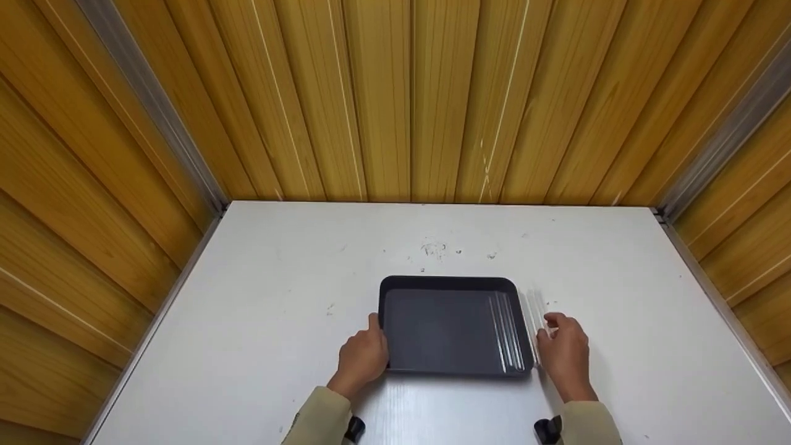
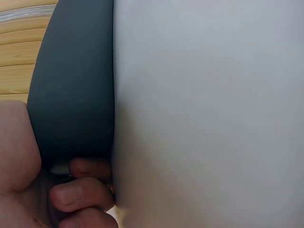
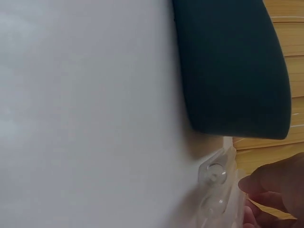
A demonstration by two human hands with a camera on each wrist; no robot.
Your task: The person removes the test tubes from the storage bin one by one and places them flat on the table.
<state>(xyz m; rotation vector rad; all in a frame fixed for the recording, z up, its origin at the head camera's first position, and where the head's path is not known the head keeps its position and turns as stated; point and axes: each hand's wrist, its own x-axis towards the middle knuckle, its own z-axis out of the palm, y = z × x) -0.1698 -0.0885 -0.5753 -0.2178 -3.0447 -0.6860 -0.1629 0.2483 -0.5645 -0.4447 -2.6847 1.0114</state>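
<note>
A dark grey rectangular tray with raised rims sits on the white table. My left hand grips its left side; in the left wrist view, curled fingers hold the tray's outer wall. Several clear plastic tubes lie side by side along the right inside of the tray. More clear tubes are just outside its right wall. At these, my right hand has thumb and forefinger bent around a tube. The right wrist view has the tubes' ends beside the fingertips.
The white table carries small dark marks beyond the tray. Wood-patterned panels stand behind it and on both sides, with metal corner posts. The tray's right wall rises close to the right hand.
</note>
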